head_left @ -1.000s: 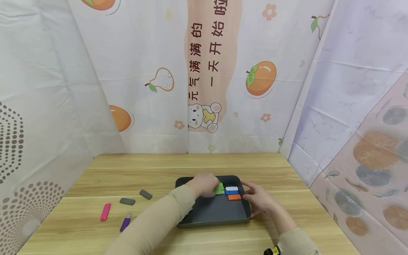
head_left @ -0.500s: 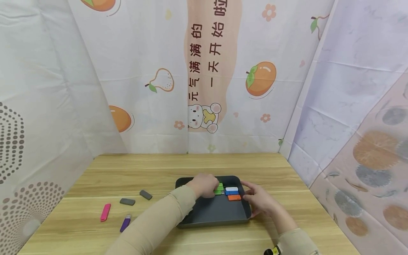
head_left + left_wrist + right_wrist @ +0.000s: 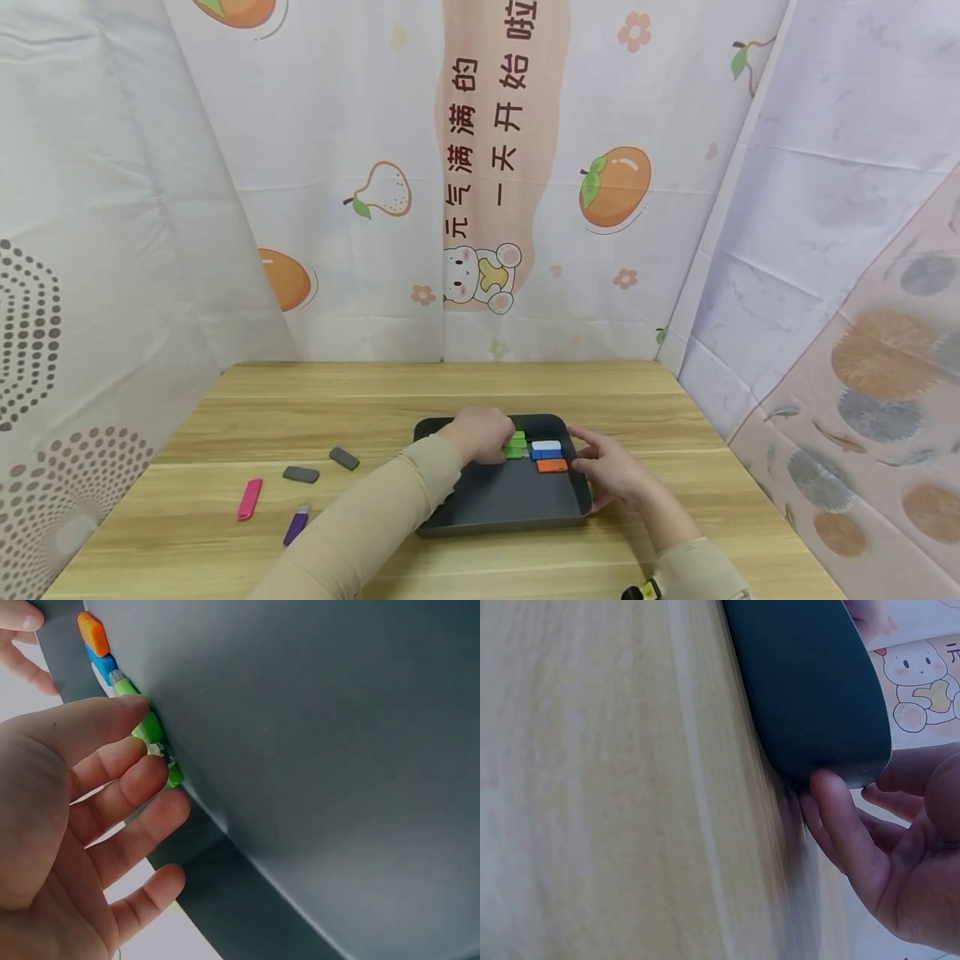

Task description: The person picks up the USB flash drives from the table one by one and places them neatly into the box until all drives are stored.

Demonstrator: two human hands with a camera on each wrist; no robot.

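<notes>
A dark shallow tray sits on the wooden table. My left hand reaches inside, near its back wall. In the left wrist view, that hand's thumb and index finger pinch a green USB stick, partly hidden by the fingers. My right hand grips the tray's right side; in the right wrist view its fingertips touch the tray's outer wall. Along the tray's back right lie a white USB stick, a blue one and an orange one, beside the green ones.
Left of the tray, on the table, are a pink USB stick, a purple one with its metal plug showing, and two grey ones, a nearer grey stick and a farther grey stick. Printed curtains stand behind the table.
</notes>
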